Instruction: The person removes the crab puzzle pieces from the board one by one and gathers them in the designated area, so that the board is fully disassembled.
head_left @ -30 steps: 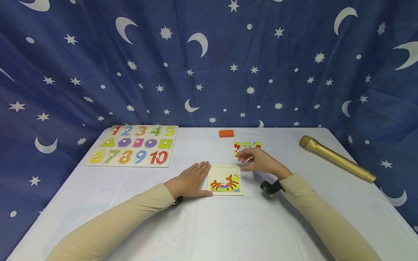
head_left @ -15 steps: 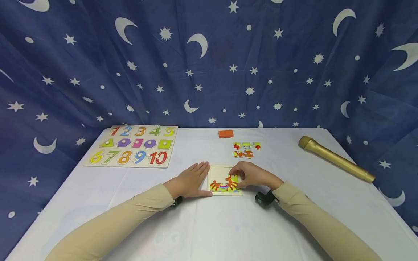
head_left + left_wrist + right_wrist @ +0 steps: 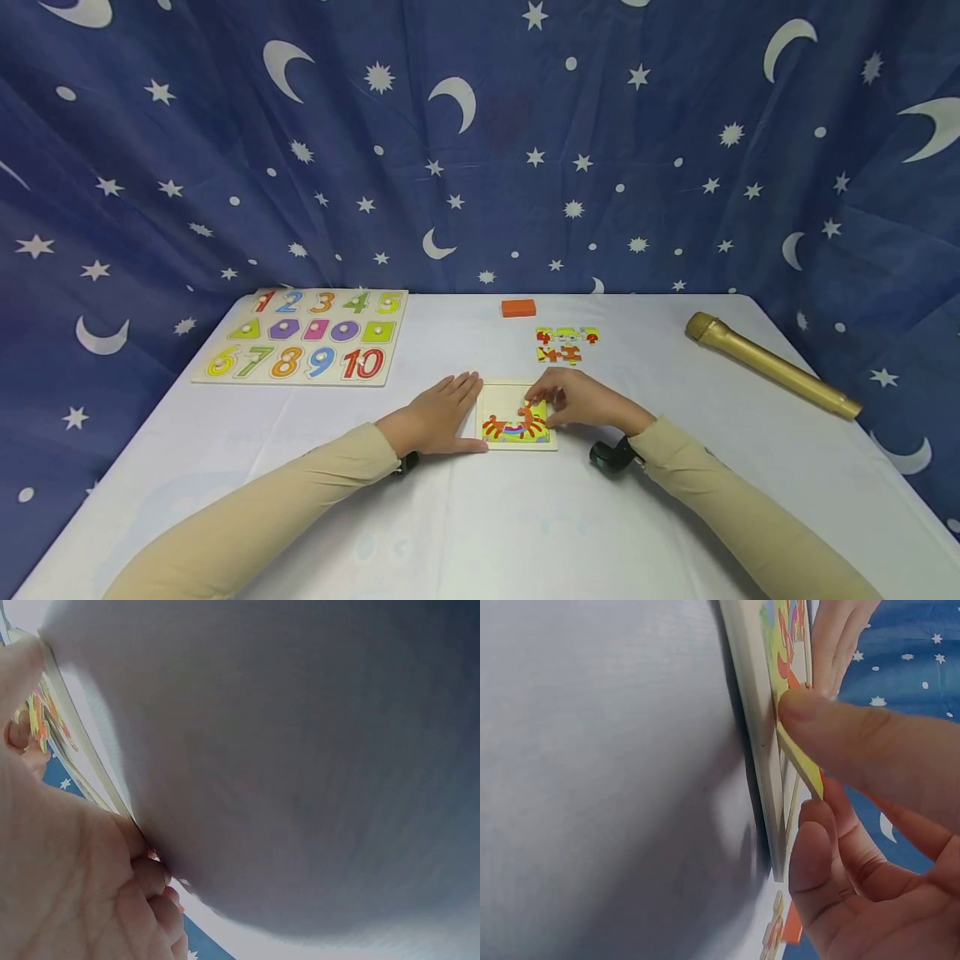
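A small square wooden puzzle tray [image 3: 502, 447] lies on the table, its lower part filled with pieces showing an orange horse-like animal and a rainbow. My left hand [image 3: 441, 415] rests flat against its left edge, fingers straight, the thumb at the near-left corner. My right hand [image 3: 587, 402] is over the tray's right side. In the right wrist view its thumb and fingers pinch a yellow-edged jigsaw piece [image 3: 802, 765], which tilts up out of the tray. Two rows of loose jigsaw pieces [image 3: 567, 336] lie behind the right hand.
A number-and-shape peg board [image 3: 300, 339] lies at the back left. An orange block [image 3: 518, 308] sits near the far edge, and a gold microphone [image 3: 776, 365] lies at the right. Behind the table hangs a blue star-and-moon curtain [image 3: 480, 167].
My right hand has come from beside the loose pieces to the tray's right side, bringing a jigsaw piece. One second ago it covered part of the loose pieces. My left hand stays in place.
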`<state>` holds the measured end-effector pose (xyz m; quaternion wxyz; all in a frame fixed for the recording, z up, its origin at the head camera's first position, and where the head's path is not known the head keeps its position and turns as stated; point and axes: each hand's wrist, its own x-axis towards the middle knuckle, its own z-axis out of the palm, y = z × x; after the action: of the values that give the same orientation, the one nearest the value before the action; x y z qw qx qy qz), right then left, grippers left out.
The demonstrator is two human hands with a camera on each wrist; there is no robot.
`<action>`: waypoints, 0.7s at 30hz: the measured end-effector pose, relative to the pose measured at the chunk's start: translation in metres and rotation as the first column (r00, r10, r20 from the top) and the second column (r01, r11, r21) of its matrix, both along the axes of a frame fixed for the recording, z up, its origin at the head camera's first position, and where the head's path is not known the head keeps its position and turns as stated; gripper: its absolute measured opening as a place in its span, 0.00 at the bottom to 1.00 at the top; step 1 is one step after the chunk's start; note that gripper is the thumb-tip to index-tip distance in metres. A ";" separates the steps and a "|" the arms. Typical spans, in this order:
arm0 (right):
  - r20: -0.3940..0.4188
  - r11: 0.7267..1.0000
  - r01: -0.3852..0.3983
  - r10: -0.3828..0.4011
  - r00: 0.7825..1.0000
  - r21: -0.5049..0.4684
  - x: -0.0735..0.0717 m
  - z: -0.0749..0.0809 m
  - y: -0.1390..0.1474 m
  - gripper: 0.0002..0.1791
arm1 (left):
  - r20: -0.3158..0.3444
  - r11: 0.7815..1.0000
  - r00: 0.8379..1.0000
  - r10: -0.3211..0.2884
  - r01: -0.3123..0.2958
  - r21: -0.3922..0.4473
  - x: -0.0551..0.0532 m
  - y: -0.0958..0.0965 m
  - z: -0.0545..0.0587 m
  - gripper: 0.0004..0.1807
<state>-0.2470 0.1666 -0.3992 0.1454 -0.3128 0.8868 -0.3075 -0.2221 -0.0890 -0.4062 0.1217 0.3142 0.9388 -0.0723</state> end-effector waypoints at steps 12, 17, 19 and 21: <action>-0.003 1.000 0.000 0.000 1.000 0.002 -0.007 -0.004 -0.001 0.16 | 0.001 1.000 1.000 -0.013 0.013 0.002 -0.001 -0.001 -0.002 0.55; -0.007 0.999 0.039 -0.039 0.999 0.001 -0.006 -0.006 0.000 0.14 | -0.019 0.999 0.999 -0.028 0.028 0.019 -0.001 -0.002 -0.004 0.54; -0.015 0.999 0.043 -0.043 0.999 -0.001 -0.006 -0.007 0.001 0.14 | -0.023 0.999 0.999 -0.031 0.031 0.024 -0.001 -0.002 -0.004 0.54; -0.026 0.999 0.042 -0.042 0.999 -0.008 -0.005 -0.008 0.002 0.14 | -0.024 0.999 0.999 -0.030 0.030 0.022 -0.001 -0.002 -0.004 0.54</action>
<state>-0.2523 0.1688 -0.4070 0.1263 -0.2986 0.8938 -0.3098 -0.2227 -0.0912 -0.4105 0.1058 0.3286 0.9361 -0.0675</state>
